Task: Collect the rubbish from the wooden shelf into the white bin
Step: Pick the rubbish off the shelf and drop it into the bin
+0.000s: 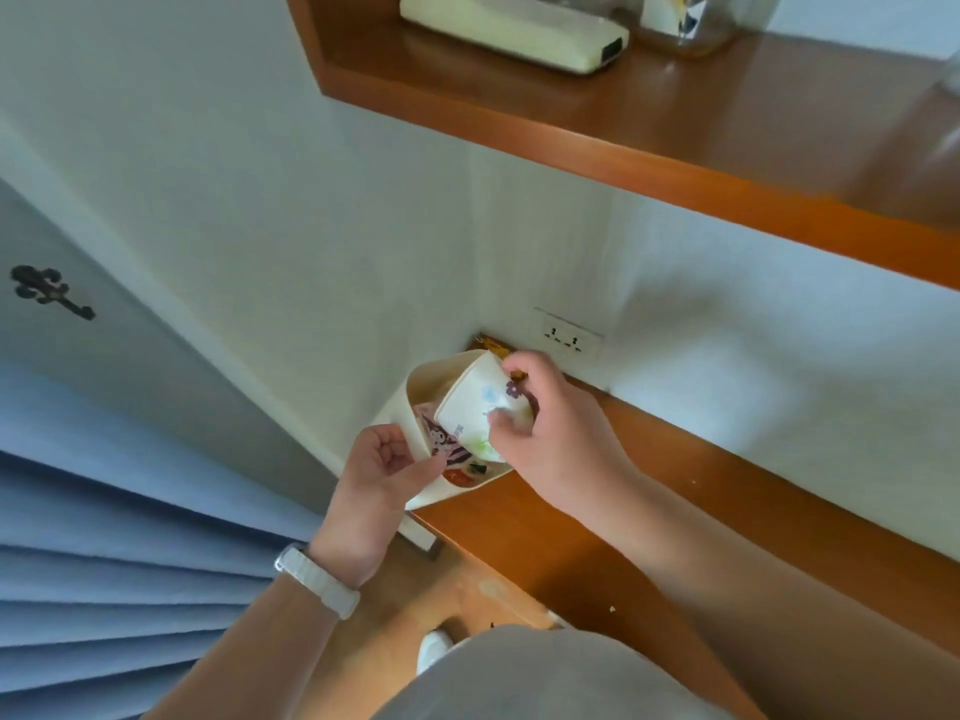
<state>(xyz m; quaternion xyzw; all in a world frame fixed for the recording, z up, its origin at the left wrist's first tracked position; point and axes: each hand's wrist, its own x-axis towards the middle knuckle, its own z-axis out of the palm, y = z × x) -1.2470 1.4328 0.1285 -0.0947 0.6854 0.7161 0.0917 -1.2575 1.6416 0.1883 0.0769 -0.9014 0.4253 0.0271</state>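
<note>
Two bare hands at work over the lower wooden shelf (675, 517), an orange-brown board running along the white wall.

Item: small white plastic bin (423, 392), cream-toned with rounded corners, perched at the left end of that shelf and tipped toward the person. Printed wrappers (457, 459), pink, red and dark-patterned, lie inside near the front edge.

Item: white paper cup (470, 407) with blue, purple and green flower prints, tilted on its side over the bin's mouth, one end pointing into the bin.

Right hand (550, 433): fingers curled round the cup, thumb on its near side, firmly closed on it.

Left hand (387, 467): fingers bent inward, thumb and fingertips pinching the bin's front rim. A white wristband (317, 582) sits on this wrist.

Item: small orange-yellow scrap (493, 347), on the shelf against the wall just behind the bin; too blurred to say what it is.

Item: white double wall socket (569, 336), above the shelf, right of the bin.

Upper wooden shelf (571, 116): cream oblong tape dispenser (511, 28) and a clear glass jar (696, 20) beside it.

Also: blue pleated curtain (104, 563), lower left.
</note>
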